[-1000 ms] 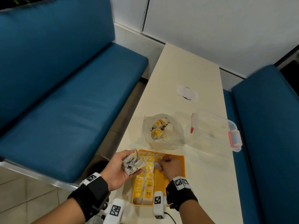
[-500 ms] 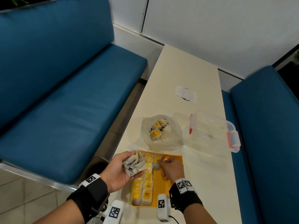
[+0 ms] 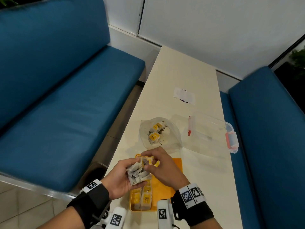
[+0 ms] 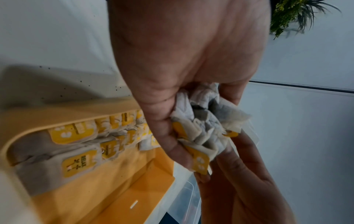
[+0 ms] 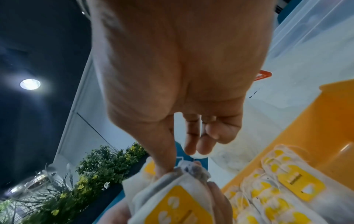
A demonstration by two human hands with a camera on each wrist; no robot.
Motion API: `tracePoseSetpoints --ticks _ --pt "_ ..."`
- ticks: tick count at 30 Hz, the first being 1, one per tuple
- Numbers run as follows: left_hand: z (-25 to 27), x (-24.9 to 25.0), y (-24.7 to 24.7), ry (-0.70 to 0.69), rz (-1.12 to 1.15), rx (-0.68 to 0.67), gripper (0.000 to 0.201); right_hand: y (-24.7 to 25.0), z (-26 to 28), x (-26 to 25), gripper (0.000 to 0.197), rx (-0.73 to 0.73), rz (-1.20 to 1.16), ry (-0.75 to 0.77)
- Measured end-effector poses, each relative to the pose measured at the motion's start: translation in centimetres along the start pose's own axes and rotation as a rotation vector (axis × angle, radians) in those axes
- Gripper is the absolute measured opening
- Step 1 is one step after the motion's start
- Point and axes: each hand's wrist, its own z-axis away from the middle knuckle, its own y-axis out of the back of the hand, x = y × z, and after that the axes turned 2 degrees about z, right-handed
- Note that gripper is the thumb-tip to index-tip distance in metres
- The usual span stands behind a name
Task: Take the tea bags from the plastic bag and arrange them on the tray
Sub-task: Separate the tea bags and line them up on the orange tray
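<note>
Clutching crumpled grey tea bags (image 3: 137, 175), yellow tags: left hand (image 3: 121, 177); right hand (image 3: 162, 167) pinching one

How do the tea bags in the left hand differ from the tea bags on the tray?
The tea bags in the left hand are a crumpled, loose bunch; the tea bags on the tray lie flat in neat rows. The first are held up, the second rest down. Both carry yellow tags.

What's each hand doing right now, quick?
Left hand: gripping a bunch of tea bags above the tray.
Right hand: pinching one tea bag at the top of that bunch.
</note>
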Motion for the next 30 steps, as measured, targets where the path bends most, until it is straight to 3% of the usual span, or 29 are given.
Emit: tracePoseSetpoints --ticks 11,21,30 --pt "0.1 0.0 0.2 -0.029 0.044 -0.007 0.026 -0.5 -0.6 -0.3 0.028 0.095 -0.029 0.061" --pt "0.0 0.1 0.5 -0.05 0.071 -0.022 0.029 0.5 -0.8 -0.8 0.01 0.105 -0.129 0.049" --pt "-0.1 0.3 0.6 -0.037 0.105 0.005 0.033 2.4 -0.6 -1.6 0.006 0.152 -0.255 0.084"
